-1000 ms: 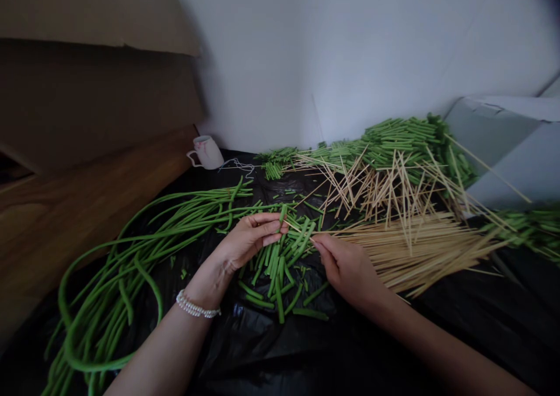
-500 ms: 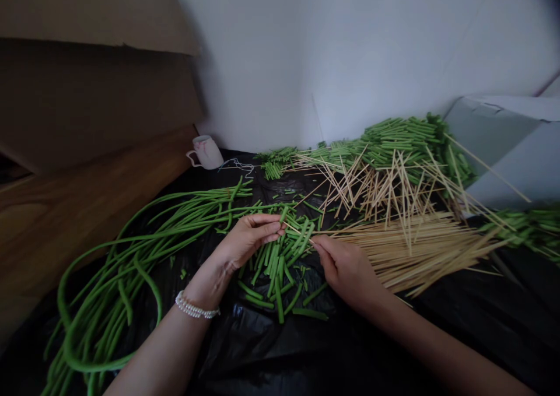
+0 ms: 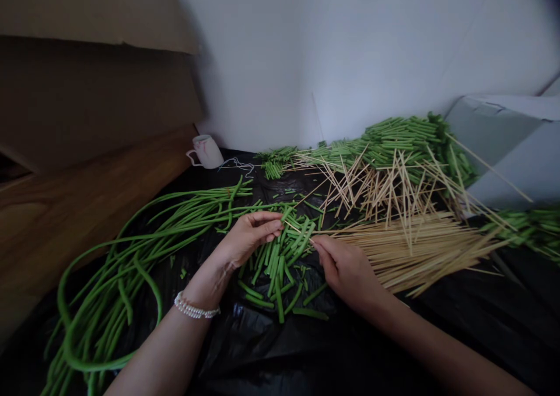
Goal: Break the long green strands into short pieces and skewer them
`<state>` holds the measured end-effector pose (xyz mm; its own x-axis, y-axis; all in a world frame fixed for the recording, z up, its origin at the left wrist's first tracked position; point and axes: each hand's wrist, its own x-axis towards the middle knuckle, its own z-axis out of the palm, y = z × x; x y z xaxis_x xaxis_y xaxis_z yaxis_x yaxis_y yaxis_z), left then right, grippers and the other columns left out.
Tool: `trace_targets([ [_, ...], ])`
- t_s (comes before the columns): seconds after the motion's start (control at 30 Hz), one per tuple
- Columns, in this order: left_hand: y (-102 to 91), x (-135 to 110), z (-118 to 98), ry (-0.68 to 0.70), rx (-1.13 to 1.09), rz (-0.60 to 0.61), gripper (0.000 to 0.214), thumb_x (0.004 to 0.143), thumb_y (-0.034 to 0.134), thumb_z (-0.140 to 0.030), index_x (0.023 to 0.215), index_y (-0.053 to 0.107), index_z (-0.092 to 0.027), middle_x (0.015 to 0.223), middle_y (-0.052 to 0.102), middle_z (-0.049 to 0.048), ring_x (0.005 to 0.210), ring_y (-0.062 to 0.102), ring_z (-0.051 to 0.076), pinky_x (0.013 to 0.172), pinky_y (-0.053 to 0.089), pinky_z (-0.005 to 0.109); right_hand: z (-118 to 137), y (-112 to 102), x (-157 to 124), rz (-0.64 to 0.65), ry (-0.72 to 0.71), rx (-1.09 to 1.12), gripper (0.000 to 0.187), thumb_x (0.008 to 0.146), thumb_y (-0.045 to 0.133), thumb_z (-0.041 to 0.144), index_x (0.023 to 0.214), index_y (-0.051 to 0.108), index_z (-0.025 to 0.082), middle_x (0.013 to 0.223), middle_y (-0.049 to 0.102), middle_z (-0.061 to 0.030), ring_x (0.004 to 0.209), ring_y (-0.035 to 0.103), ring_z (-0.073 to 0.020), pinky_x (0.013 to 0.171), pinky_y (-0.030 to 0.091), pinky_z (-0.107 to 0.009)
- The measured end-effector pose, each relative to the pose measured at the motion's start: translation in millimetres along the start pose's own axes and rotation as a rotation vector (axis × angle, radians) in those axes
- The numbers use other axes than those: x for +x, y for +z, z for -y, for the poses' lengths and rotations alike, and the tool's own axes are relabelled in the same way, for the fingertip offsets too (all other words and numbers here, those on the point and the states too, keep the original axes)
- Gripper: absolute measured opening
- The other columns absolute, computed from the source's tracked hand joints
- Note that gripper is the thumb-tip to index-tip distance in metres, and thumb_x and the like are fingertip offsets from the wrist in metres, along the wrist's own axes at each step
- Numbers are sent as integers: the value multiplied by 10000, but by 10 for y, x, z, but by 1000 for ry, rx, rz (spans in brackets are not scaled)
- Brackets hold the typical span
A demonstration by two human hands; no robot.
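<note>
Over a heap of cut long bean pieces, my left hand pinches a short long bean piece between thumb and fingers. A thin wooden skewer runs from that piece to my right hand, whose fingers are closed around its other part. The tip of the skewer is at the bean piece; how deep it sits is too small to tell. Uncut long beans lie in a loose bundle to the left of my left hand. Beside my right hand is a pile of loose wooden skewers.
Skewered bean pieces are stacked at the back right against the wall, their sticks pointing toward me. A white mug stands at the back left near some thin string. Black plastic sheeting covers the surface. A white box is at right.
The bean piece in my left hand has tilted slightly to the right, and the left fingers have shifted a little. My right hand is almost unmoved on the skewer.
</note>
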<state>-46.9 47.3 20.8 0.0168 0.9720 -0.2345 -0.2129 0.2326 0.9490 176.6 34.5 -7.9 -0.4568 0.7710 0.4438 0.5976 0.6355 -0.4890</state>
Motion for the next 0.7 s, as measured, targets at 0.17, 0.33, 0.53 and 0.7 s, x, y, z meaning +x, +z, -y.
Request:
trace_targets([
  [0.17,-3,8,6,10,4,-3,266,569,869,-253,782,752,-146,723,704,17,616,592,57,605,463,162,-2,2,-5,14,7,4,263,959,385,208,975,647,185,839,712,-60,773,668,-189,717,466,-292],
  [0.33,12,-3,6,-10,22,5,248,551,876,-236,735,747,-130,662,679,11,571,557,48,573,439,158,17,15,-12,26,16,20,258,948,389,188,966,646,186,833,710,-59,778,667,-189,723,467,-289],
  [0.53,32,-22,14,-99,-3,54,220,564,867,-219,719,742,-127,663,679,16,589,572,60,586,443,168,28,36,-20,46,9,43,256,935,385,161,938,640,180,833,704,-62,775,664,-188,716,458,-282],
  [0.7,80,-26,29,-128,42,92,216,566,863,-222,717,741,-129,649,675,11,575,562,60,588,435,176,23,47,-19,48,14,59,244,927,392,154,927,634,187,835,707,-61,767,662,-189,715,450,-278],
])
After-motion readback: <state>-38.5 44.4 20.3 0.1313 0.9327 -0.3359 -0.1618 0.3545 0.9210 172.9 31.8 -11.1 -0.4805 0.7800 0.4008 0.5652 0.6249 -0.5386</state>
